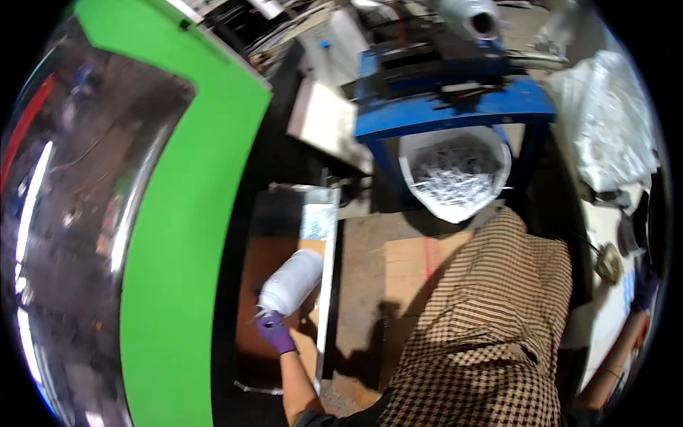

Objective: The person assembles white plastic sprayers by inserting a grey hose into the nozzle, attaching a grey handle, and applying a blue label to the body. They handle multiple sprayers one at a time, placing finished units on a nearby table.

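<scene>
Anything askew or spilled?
Mildly: at the bin under the blue table, a white strip juts past the rim while most lie inside. The white roll slants, but the left hand holds its end. No clear spill.

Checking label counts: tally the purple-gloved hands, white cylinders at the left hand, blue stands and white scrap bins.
Purple-gloved: left hand, right hand: 2
White cylinder at the left hand: 1
Blue stand: 1
White scrap bin: 1
Total: 5
</scene>
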A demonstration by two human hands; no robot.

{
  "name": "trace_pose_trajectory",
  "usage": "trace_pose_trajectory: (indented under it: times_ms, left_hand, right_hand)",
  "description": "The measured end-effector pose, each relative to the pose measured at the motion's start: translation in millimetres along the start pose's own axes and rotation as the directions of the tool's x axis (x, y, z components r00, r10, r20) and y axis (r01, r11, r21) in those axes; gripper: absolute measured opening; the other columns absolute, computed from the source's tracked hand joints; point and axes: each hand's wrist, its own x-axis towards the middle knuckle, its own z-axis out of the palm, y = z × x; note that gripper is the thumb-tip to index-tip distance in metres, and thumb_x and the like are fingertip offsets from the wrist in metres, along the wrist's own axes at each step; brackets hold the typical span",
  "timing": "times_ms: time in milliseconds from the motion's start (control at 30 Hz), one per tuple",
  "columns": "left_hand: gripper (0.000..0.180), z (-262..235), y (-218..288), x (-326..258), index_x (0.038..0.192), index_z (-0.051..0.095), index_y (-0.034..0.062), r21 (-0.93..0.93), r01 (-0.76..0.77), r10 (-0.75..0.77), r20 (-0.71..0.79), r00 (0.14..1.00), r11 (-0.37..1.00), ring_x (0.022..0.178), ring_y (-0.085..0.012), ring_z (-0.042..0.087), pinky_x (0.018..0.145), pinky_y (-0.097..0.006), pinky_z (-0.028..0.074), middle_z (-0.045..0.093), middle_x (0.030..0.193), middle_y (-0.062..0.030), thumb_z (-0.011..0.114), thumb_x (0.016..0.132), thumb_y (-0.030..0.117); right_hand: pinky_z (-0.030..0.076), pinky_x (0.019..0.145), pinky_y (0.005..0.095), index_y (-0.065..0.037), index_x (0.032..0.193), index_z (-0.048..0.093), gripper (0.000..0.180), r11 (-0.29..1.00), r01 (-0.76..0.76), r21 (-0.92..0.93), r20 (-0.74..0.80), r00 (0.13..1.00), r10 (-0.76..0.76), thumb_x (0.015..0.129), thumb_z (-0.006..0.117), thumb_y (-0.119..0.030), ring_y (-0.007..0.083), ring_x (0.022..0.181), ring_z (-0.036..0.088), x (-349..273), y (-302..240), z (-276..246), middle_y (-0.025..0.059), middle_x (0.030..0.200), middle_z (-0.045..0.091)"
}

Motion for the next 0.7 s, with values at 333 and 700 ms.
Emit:
trace_pose_trajectory:
  times_ms: [333,700]
  left_hand:
    - [0.091,129.5,109.1,18.0,0.134,0.060,0.0065,0.488,-0.499,0.596,-0.057,0.801,0.717,0.115,-0.0379,0.064,0.097,-0.047,0.052,0.066,0.127,-0.0187,0.095,0.057,0.040]
    - [0.057,148.9,236.5,31.8,0.100,0.075,0.0161,0.278,-0.947,0.822,0.492,0.287,0.164,0.117,-0.0287,0.059,0.094,-0.044,0.050,0.060,0.131,-0.0106,0.093,0.052,0.042]
  right_hand:
    - [0.050,0.090,0.0207,-0.004,0.141,0.051,0.041,0.795,-0.225,0.563,0.000,0.962,0.273,0.101,0.056,-0.003,0.0111,0.103,0.060,-95.8,-21.7,170.2,0.0025,0.115,0.057]
    - [0.047,0.076,0.0237,-0.005,0.118,0.065,0.021,0.965,-0.246,0.095,-0.118,0.959,0.256,0.101,0.055,-0.011,0.0085,0.089,0.056,-153.5,-58.4,214.8,0.0003,0.100,0.060]
